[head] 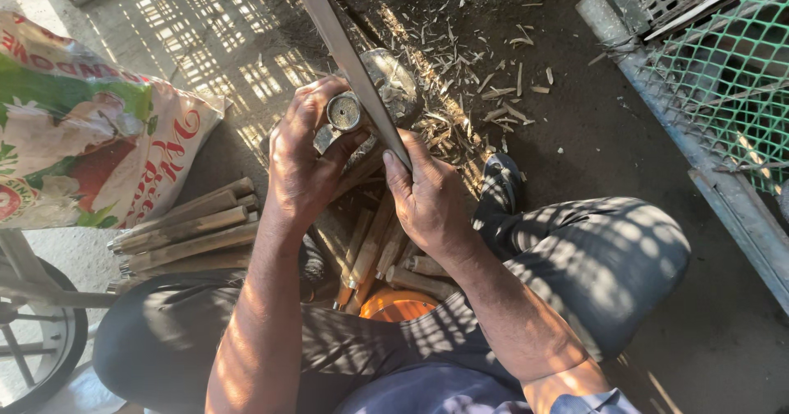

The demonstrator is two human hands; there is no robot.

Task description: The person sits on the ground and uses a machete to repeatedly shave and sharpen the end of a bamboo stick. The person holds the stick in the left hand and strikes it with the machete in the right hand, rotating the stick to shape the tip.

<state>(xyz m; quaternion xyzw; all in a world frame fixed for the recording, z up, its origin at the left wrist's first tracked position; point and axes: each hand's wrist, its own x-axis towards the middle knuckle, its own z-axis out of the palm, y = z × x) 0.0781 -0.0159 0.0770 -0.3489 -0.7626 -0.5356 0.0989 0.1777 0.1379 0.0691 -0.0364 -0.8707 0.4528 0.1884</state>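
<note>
My left hand [302, 161] grips the round-ended handle of a tool [343, 112], seen end-on, held upright over a worn chopping block [396, 85]. My right hand [429, 196] holds a long flat strip [345, 56] that runs up and left out of the top of the view; my thumb presses along its lower end. The strip rests against the tool handle. Under my hands lie several split wooden sticks [367, 254] between my knees.
A bundle of wooden sticks [187, 231] lies at the left beside a printed sack [78, 126]. Wood chips [485, 69] litter the dark ground. Green mesh and a metal frame [723, 85] stand at the right. A wheel [33, 340] is at bottom left, an orange object [399, 305] between my legs.
</note>
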